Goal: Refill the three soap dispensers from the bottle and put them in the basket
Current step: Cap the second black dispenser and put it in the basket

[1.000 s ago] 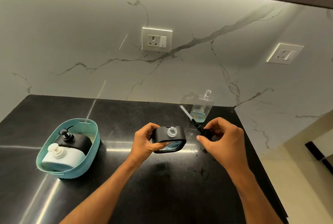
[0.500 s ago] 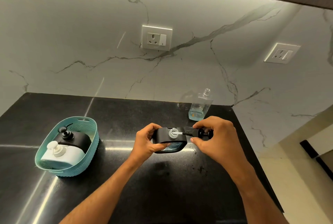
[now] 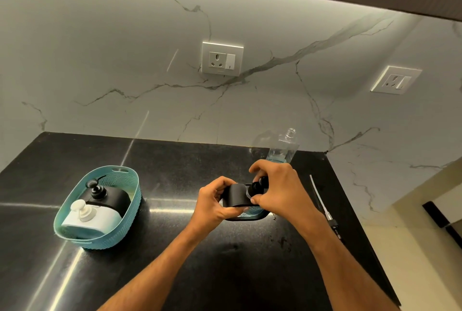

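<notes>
Black surface (image 3: 175, 273): left hand (image 3: 212, 204) grips the black dispenser (image 3: 235, 197); right hand (image 3: 277, 189) pinches its pump head (image 3: 258, 185). Two dispensers lie in the basket (image 3: 115, 233).

Left hand (image 3: 212, 202) grips black dispenser (image 3: 235, 198); right hand (image 3: 277, 189) pinches its pump (image 3: 258, 185) on top.

body: two forearms, two hands | sleeves: none visible, bare to frame edge | jewellery: none visible
</notes>
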Demonstrator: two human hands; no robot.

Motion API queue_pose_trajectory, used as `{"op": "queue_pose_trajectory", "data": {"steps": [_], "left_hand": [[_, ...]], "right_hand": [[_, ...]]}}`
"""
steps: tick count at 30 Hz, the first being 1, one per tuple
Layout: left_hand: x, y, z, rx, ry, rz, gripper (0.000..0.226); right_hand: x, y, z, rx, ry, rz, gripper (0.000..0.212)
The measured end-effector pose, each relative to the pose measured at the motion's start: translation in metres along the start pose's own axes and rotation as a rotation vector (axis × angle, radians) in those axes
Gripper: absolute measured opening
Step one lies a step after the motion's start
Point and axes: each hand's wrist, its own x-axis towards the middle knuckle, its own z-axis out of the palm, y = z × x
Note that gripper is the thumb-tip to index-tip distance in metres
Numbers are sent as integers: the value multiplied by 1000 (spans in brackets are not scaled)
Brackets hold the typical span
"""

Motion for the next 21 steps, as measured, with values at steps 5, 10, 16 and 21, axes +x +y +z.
{"op": "queue_pose_trajectory", "data": {"steps": [5, 10, 16, 21], "left_hand": [[1, 1, -2, -10, 19, 5, 49], [3, 2, -5, -11, 40, 12, 50], [3, 1, -5, 6, 23, 22, 47], [5, 2, -5, -17, 33, 15, 50]], "right_hand": [[1, 8, 4, 110, -16, -5, 77], [-8, 19, 16, 354, 102, 37, 68], [-11, 20, 32, 363, 198, 81, 51], [-12, 27, 31, 434, 198, 51, 49]]}}
